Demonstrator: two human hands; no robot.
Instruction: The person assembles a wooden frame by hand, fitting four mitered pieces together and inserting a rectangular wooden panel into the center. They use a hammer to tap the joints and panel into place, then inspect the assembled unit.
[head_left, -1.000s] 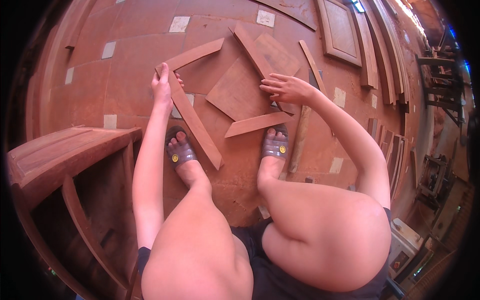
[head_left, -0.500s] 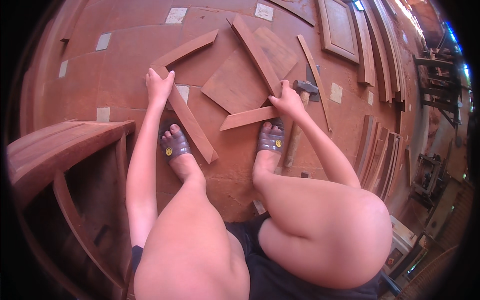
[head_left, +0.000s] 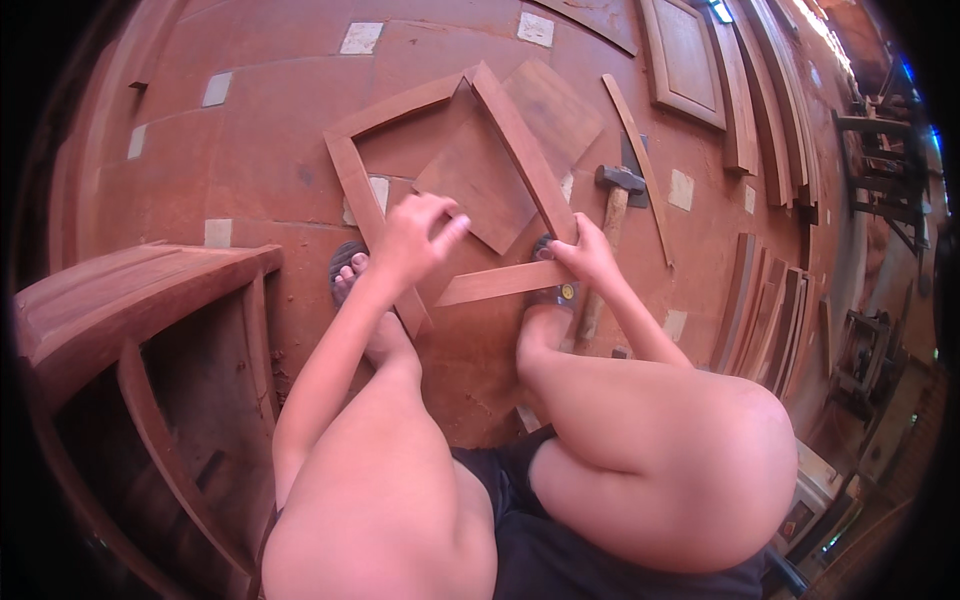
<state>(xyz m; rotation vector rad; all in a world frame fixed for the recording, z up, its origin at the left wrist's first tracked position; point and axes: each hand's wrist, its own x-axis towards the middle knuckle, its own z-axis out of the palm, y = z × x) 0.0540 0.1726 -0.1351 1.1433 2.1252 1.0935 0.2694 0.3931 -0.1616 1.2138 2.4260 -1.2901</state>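
Four-sided wooden frame pieces lie on the floor between my feet: a left rail (head_left: 357, 185), a far rail (head_left: 405, 104), a right rail (head_left: 520, 145) and a near rail (head_left: 500, 283). The far rail's end meets the right rail's top; a gap shows between the near and left rails. My right hand (head_left: 588, 252) grips the corner of the right and near rails. My left hand (head_left: 420, 238), slightly blurred, hovers over the left rail with thumb and fingers apart, holding nothing. Beneath the right rail lies a flat wooden panel (head_left: 480, 190).
A hammer (head_left: 620, 180) lies right of my right hand, beside a thin wooden strip (head_left: 640, 165). A framed panel (head_left: 687, 60) and long boards (head_left: 738, 100) lie at the far right. Stacked short pieces (head_left: 760, 310) sit nearer. A wooden cabinet (head_left: 150, 290) stands at left.
The left and far rails have shifted right, so the far rail now meets the right rail. My left hand has let go of their corner and moved right and nearer. The right-hand corner has come slightly nearer.
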